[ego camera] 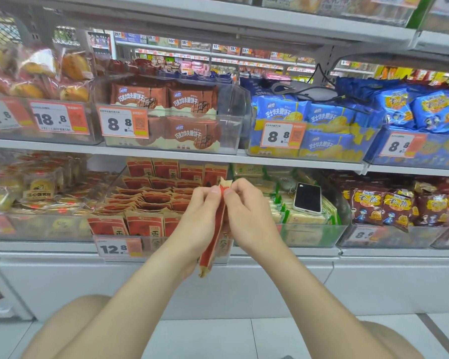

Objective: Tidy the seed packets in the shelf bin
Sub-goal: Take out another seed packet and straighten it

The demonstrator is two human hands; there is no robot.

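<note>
Both hands pinch one red seed packet (216,229), held edge-on and upright. Left hand (201,218) and right hand (246,213) grip its upper end between thumb and fingertips. It hangs just in front of the clear shelf bin (156,243), where like red packets (151,198) lie in loose rows. Price tag (118,248) reading 12.8 is on the bin's front. Phone (307,198) rests on green packets (290,218) right of the bin.
</note>
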